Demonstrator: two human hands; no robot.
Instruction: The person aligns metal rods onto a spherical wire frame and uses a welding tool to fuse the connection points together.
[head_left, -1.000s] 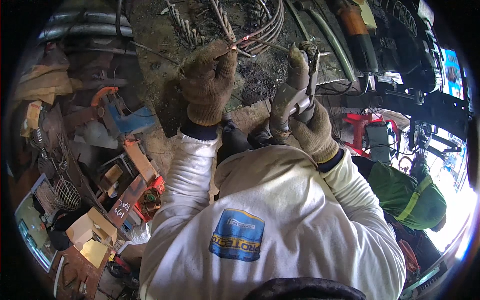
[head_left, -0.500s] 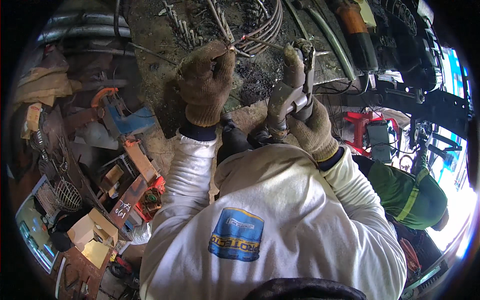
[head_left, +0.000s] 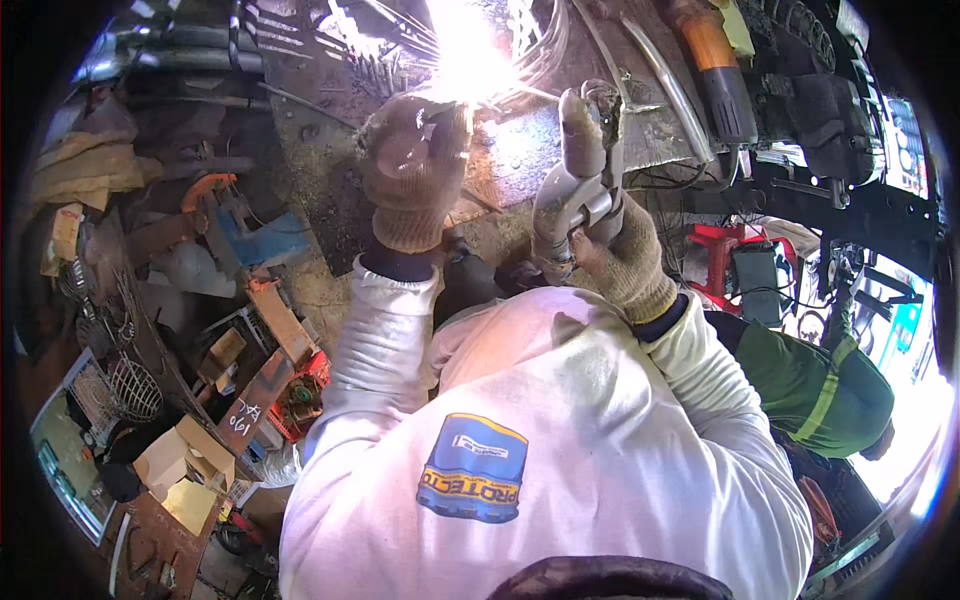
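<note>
While the glare whites out the far middle of the bench, I read the holder most easily. I have it in my right hand, clasped round its lower end on the near side of the bench, its upper end tilted toward the light. There it appears to nip a thin rod, which runs left into the glare. The holder looks like solid metal, so I expect it to feel fairly heavy, rigid and a little top-loaded; I would take it low, well away from the rod. The rod seems light, stiff and probably hot toward its lit end, perhaps easily snapped, so I would leave it to the holder. My left hand is over the bench, its tips right at the glare's lower left edge; whether it grasps anything there I cannot tell. The bent wires just beside the light look firm yet springy, and I would hold them by a stretch clear of the brightness. The knitted gloves should give me friction enough on smooth metal, I judge, though they must dull fine feel
</note>
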